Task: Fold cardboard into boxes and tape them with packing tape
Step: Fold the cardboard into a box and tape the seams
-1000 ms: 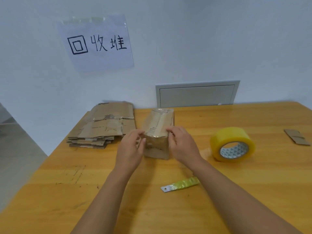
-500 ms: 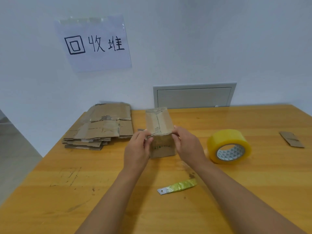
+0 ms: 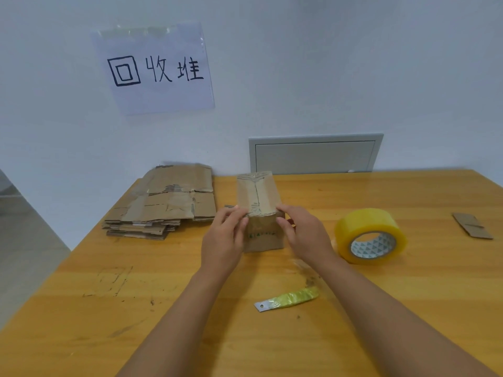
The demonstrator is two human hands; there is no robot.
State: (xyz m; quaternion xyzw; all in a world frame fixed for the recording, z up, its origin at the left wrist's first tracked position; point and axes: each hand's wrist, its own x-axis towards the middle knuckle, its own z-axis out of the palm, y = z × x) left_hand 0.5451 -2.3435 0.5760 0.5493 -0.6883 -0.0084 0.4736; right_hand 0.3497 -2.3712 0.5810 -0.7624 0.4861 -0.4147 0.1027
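A small brown cardboard box (image 3: 258,197) stands on the wooden table (image 3: 109,308), its top seam covered with clear tape. My left hand (image 3: 224,240) grips its near left corner and my right hand (image 3: 304,235) grips its near right corner, thumbs on the top edge. A roll of yellow packing tape (image 3: 370,235) lies on its side to the right of the box. A stack of flattened cardboard (image 3: 166,202) lies at the back left. A small cutter blade with a yellow-green taped handle (image 3: 285,299) lies on the table in front of my arms.
A loose scrap of cardboard (image 3: 472,225) lies at the far right of the table. The white wall behind carries a paper sign (image 3: 155,69) and a grey panel (image 3: 315,155). The table's left edge drops to a grey floor.
The box has been turned so its taped top runs straight away from me and has shifted slightly to the right. Both hands stay on its near corners.
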